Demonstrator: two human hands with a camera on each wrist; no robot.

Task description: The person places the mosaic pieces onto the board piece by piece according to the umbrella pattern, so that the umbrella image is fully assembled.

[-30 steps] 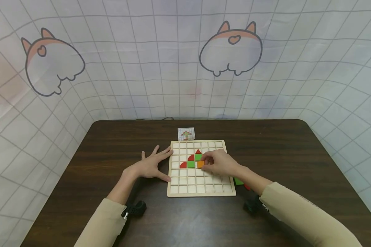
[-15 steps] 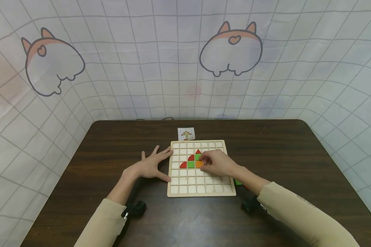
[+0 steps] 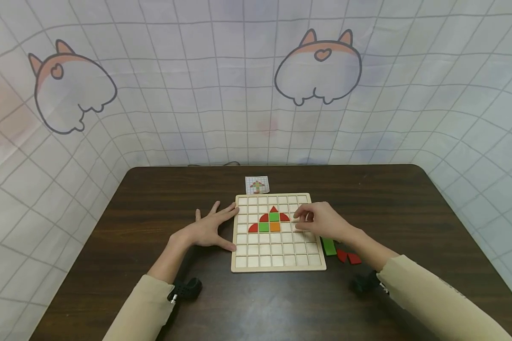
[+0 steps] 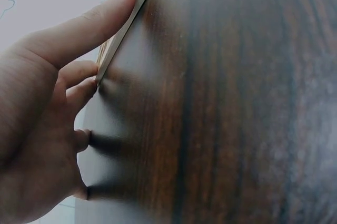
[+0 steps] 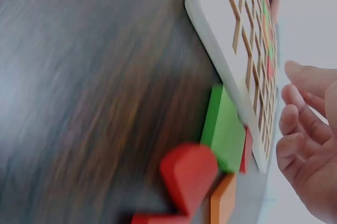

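Observation:
A wooden grid board lies on the table, with tiles set in its cells. These are a red triangle tile, red quarter-round tiles, two green square tiles and an orange square tile. My left hand has its fingers spread, with thumb and fingertips at the board's left edge. Over the right part of the board hangs my right hand, its fingers loosely bent. Nothing shows between its thumb and fingers in the right wrist view.
Right of the board lie loose pieces: a green block, red pieces and an orange block seen in the right wrist view. A small printed pattern card sits behind the board. Dark wooden table surrounds everything.
My right hand settled the orange square tile into a cell below the upper green one, then let go and moved right. A red quarter-round tile it covered now shows. My left hand stayed still.

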